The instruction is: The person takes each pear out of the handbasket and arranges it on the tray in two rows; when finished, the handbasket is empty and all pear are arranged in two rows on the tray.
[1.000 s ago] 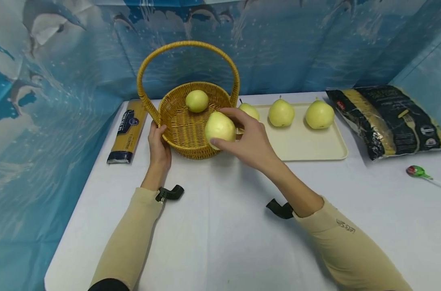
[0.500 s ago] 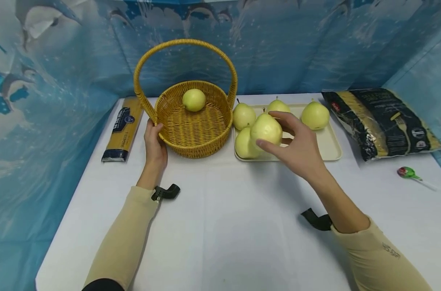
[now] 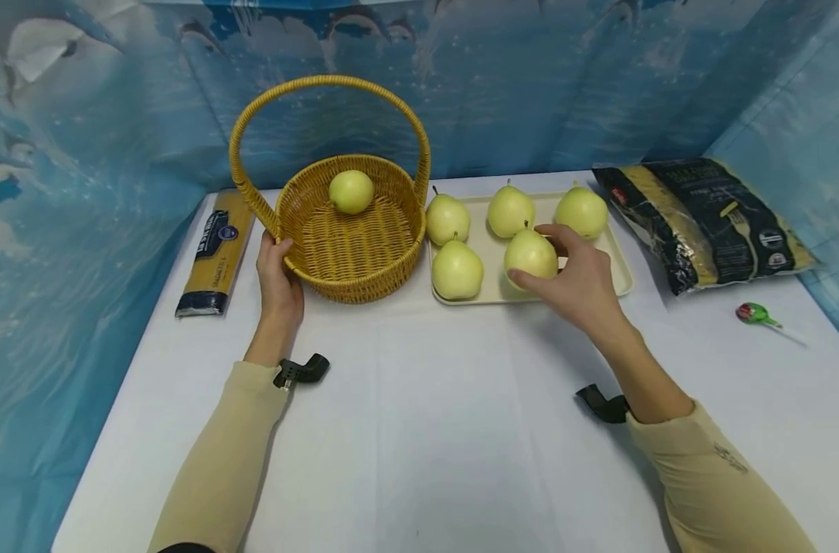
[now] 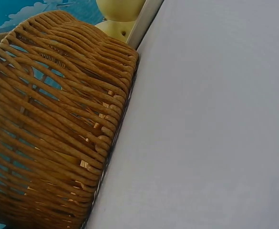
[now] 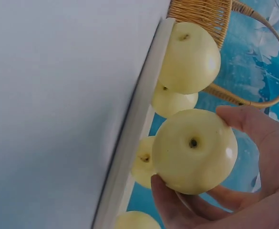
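My left hand (image 3: 279, 288) grips the left rim of a woven basket (image 3: 353, 288) with a tall arched handle, thumb over the edge. One yellow-green pear (image 3: 351, 192) lies inside toward the back. In the left wrist view the basket's wicker side (image 4: 58, 119) fills the left; the hand is mostly out of that view. My right hand (image 3: 585, 284) pinches a pear (image 3: 530, 256) between thumb and fingers at the front middle of a cream tray (image 3: 618, 269). The right wrist view shows the held pear's round end (image 5: 194, 151) facing the camera. Several pears, including one at front left (image 3: 457, 270), sit on the tray.
A spaghetti packet (image 3: 215, 253) lies left of the basket. Right of the tray are a black and gold bag (image 3: 710, 223) and a lollipop (image 3: 756, 313). Behind the white-covered table (image 3: 433, 415) hangs a blue dolphin-print sheet (image 3: 502, 100).
My right hand has carried the pear from over the basket's right side rightward, then down to the tray's front middle. My left hand stays on the basket; the view has shifted slightly.
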The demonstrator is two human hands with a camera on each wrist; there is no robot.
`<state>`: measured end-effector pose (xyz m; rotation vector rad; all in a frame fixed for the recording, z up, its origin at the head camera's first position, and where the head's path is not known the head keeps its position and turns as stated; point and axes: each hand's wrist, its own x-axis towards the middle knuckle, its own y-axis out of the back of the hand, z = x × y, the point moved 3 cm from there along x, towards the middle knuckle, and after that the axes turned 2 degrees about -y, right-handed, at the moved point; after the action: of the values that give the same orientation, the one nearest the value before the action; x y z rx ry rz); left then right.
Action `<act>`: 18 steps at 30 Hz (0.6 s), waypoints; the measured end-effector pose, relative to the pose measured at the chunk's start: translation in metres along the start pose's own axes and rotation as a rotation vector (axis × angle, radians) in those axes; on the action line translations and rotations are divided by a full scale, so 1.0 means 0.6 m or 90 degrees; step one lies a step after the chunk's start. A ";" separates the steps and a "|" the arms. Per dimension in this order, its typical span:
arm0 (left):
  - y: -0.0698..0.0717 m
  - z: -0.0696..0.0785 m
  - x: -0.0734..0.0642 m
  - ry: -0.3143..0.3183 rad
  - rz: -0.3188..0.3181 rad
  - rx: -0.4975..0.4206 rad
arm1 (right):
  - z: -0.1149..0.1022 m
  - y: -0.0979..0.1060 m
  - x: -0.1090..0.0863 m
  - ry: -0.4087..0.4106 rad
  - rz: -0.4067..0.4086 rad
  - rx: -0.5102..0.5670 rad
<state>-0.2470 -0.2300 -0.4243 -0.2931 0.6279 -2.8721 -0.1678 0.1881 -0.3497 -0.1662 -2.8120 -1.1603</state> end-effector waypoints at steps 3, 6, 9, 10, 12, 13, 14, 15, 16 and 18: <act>0.000 0.000 -0.001 -0.002 0.001 0.002 | 0.010 -0.006 -0.003 0.018 0.016 -0.015; 0.001 0.000 0.000 -0.003 -0.002 0.003 | 0.019 -0.012 -0.003 0.028 0.018 -0.027; 0.001 -0.002 -0.001 -0.004 -0.005 0.008 | 0.026 -0.015 -0.004 0.020 0.008 -0.033; 0.001 -0.002 -0.001 -0.005 -0.005 0.009 | 0.027 -0.015 -0.004 0.015 0.003 -0.033; 0.001 -0.003 -0.002 -0.007 -0.006 0.013 | 0.028 -0.014 -0.005 0.002 -0.007 -0.033; 0.002 -0.003 -0.002 -0.006 -0.004 0.013 | 0.029 -0.014 -0.006 -0.001 -0.011 -0.034; 0.002 -0.002 -0.002 -0.007 -0.003 0.012 | 0.029 -0.013 -0.006 -0.005 -0.014 -0.035; 0.002 -0.002 -0.002 -0.008 -0.003 0.010 | 0.029 -0.013 -0.006 -0.007 -0.015 -0.033; 0.002 -0.001 -0.002 -0.007 -0.003 0.008 | 0.029 -0.012 -0.006 -0.008 -0.014 -0.029; 0.002 0.000 -0.001 -0.009 -0.004 0.004 | 0.029 -0.010 -0.006 -0.011 -0.010 -0.023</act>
<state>-0.2461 -0.2308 -0.4248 -0.3138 0.6170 -2.8753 -0.1658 0.1959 -0.3663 -0.1578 -2.8130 -1.2192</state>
